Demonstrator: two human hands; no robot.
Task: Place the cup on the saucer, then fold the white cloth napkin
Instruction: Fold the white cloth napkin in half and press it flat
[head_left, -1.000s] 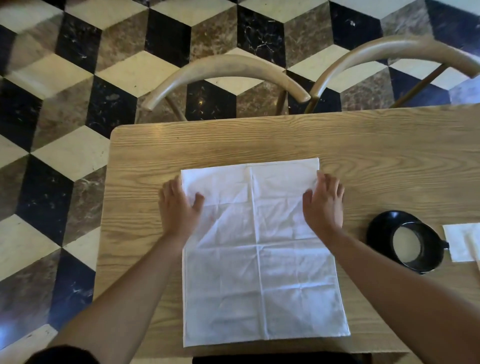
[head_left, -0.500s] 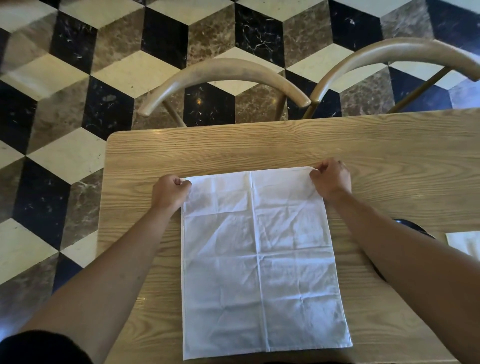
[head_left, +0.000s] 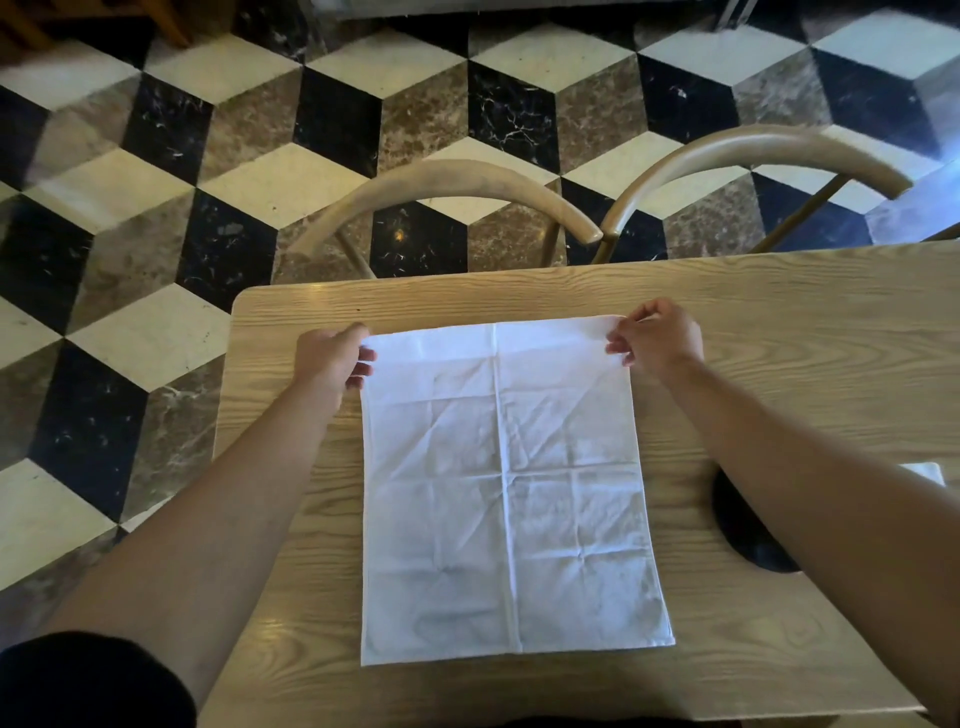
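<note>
The white cloth napkin (head_left: 509, 493) lies spread flat and creased on the wooden table (head_left: 779, 338), long side running away from me. My left hand (head_left: 332, 356) pinches its far left corner. My right hand (head_left: 657, 338) pinches its far right corner, which is lifted slightly off the wood. At the right, the black saucer (head_left: 743, 525) shows only as a dark curved edge under my right forearm; the cup is hidden behind that arm.
Two curved wooden chair backs (head_left: 447, 182) (head_left: 753, 150) stand just beyond the table's far edge. A white paper (head_left: 927, 473) peeks out past my right forearm. The table's left edge is close to my left hand, over a patterned tile floor.
Both hands went from lying flat on the napkin's sides to its far corners and closed on them. The cup and most of the saucer became hidden by my right arm.
</note>
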